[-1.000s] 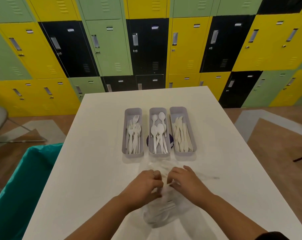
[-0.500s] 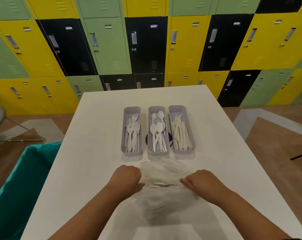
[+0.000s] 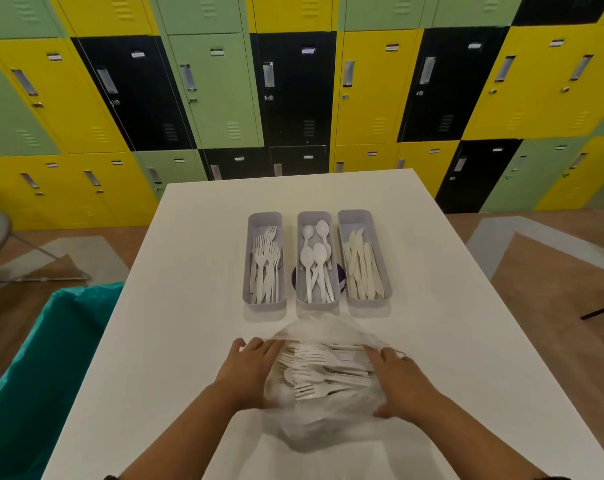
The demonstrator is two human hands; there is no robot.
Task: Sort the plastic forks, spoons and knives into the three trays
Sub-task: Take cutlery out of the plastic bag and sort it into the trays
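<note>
Since earlier, both hands moved apart: left hand (image 3: 250, 370) and right hand (image 3: 399, 382) apparently grip the bag (image 3: 323, 424), holding it open over cutlery (image 3: 323, 367).

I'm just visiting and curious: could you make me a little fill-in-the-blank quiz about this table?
1. The left tray holds ____.
2. The middle tray holds ____.
3. Both hands, left hand and right hand, spread open a clear plastic ____ of mixed cutlery.
4. The number of trays is ____.

Missing words: forks; spoons; bag; three
</note>
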